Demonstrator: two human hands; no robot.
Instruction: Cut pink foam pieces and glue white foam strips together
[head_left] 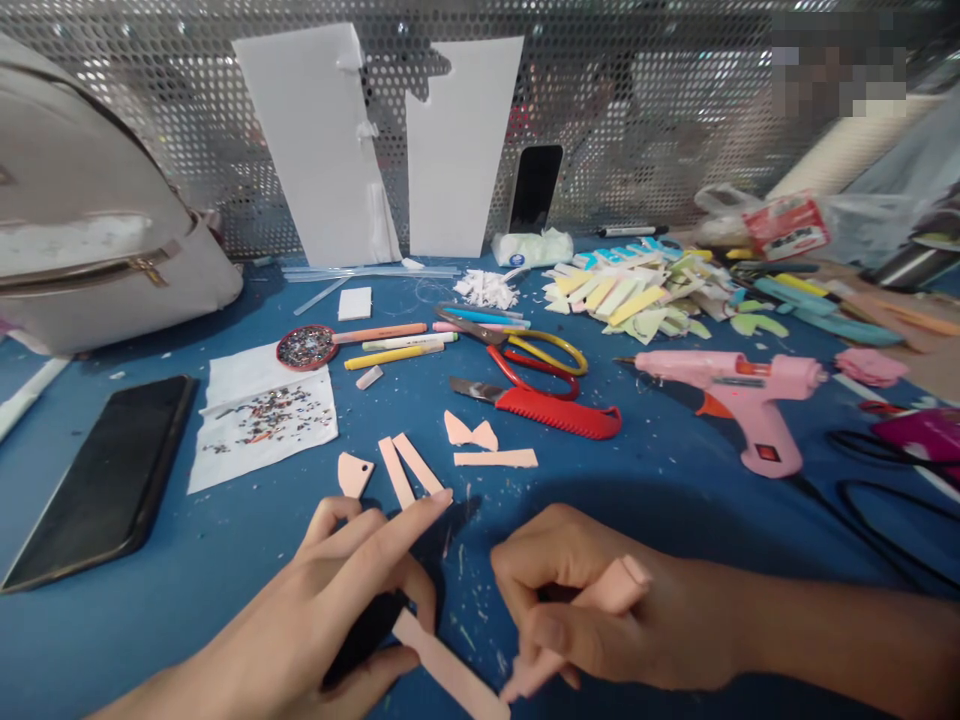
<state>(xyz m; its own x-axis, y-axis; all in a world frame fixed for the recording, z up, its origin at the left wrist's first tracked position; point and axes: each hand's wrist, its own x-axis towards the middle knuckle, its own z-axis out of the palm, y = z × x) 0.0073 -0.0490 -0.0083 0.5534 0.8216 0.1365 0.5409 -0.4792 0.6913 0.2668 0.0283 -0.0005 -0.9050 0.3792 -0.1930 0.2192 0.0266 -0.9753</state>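
At the bottom centre, my left hand (337, 590) pinches one end of a flat peach strip (454, 672) between thumb and a bent finger, with its index finger stretched out above. A dark patch shows under that palm; I cannot tell what it is. My right hand (600, 600) is closed around a thick peach stick (611, 592), like a marker, whose lower end meets the strip's near end. Just beyond my hands lie two peach strips (396, 470), a small peach piece with a hole (354, 475), a notched peach offcut (470, 432) and another short strip (496, 458).
A red-handled cutter (559, 412), scissors (517, 345) and a pink glue gun (720, 385) lie ahead. Left are a phone (105, 480), a paper with bits (262, 420) and a bag (97, 220). White boards (315, 150) and a heap of foam scraps (645, 290) are at the back.
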